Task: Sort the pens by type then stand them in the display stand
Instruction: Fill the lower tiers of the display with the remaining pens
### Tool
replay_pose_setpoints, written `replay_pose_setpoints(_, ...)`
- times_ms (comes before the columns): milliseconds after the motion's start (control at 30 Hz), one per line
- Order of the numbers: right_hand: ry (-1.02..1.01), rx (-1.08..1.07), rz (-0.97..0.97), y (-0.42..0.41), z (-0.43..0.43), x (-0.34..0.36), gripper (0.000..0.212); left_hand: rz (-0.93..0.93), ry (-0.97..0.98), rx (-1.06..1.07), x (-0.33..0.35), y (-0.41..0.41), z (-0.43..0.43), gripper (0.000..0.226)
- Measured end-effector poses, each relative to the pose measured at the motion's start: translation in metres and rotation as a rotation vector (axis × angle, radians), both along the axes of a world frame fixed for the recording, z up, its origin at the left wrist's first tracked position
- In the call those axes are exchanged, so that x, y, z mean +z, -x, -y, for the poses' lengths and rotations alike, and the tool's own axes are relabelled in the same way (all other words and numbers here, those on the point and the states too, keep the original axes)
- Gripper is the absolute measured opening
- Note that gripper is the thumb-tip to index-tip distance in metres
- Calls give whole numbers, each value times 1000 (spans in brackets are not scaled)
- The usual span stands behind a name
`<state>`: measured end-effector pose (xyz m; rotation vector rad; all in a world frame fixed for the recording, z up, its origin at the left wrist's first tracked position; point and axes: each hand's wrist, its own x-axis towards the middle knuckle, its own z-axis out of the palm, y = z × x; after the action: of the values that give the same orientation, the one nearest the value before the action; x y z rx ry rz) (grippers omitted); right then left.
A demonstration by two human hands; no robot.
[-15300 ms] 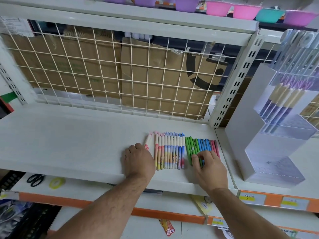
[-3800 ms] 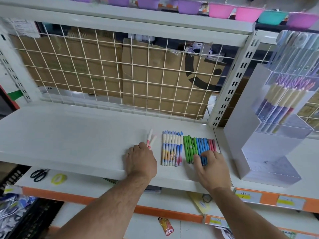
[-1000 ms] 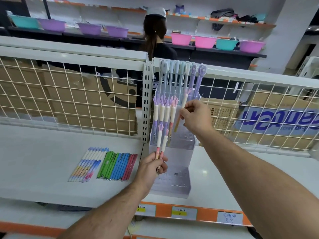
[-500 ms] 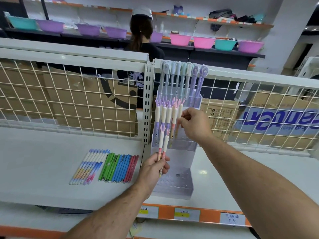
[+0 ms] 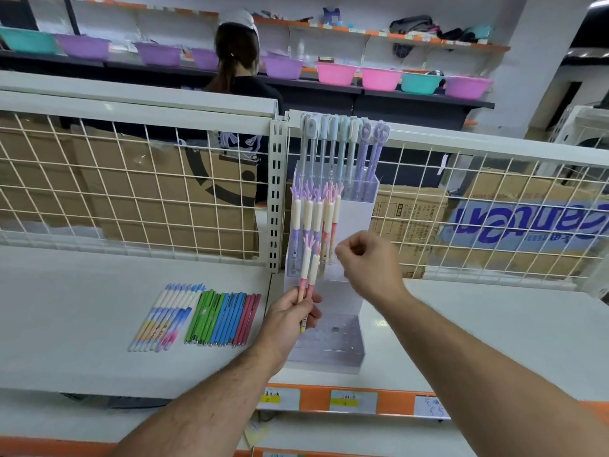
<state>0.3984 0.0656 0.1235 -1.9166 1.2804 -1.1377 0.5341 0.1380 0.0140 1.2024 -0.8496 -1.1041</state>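
- The two pink antler-topped pens are held upright by their lower ends in the left hand. Its fingers are closed round them, just in front of the display stand.
- The right hand is apart from the left one, beside the middle tier, with its fingers curled in. Nothing is seen between them, though the hand is a little blurred.
- In the middle tier five antler pens of the same kind are already standing, purple ones on the left and pink ones on the right. The step in hand is therefore judged to be the passing of one pen to the right hand and its placing next to the pink ones.
- Only one pen should be taken at a time, pinched on the barrel below the antler top, so that the other is not pulled out of the left hand.
- The tip should be guided straight down into a free place. The neighbours stand close and may be knocked crooked if the pen is brought in slanted.
- The tall pens in the top tier should not be touched by the knuckles.
- The pastel pens and the green, blue and red pens lie sorted on the shelf. They are probably meant for the bottom tier, which holds no pens yet.
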Motion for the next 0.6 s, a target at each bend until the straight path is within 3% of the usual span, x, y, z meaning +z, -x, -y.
replay_pose_setpoints(167, -228, 190, -69, -5, -28, -29, 20, 12, 41, -43, 3, 2, -2, 30)
replay_pose_setpoints(600, -225, 177, 36, -12, -31, -37, 13, -32, 43, -51, 5, 2, -3, 31)
